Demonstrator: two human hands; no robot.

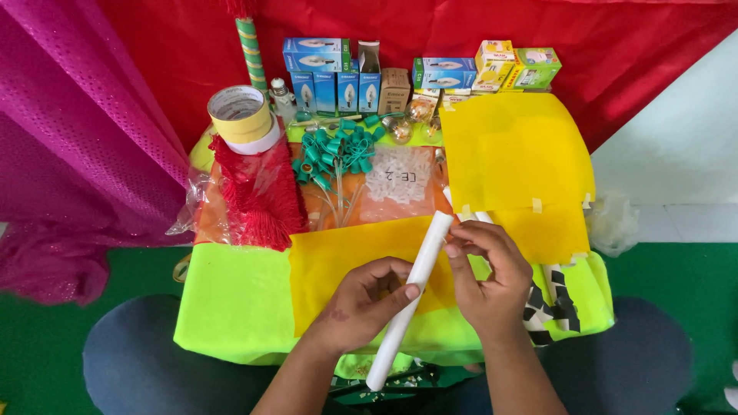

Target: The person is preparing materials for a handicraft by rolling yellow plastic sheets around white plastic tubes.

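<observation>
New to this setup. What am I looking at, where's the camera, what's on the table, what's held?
One picture, from a camera worn on a person's head, looking down at their own bare hands; no robot. The left hand and right hand both grip a white tube that lies slanted over a yellow sheet on a neon green cover. Behind lie a second, larger yellow sheet, green lamp sockets, stacked tape rolls, red fringe and a row of small bulb boxes.
</observation>
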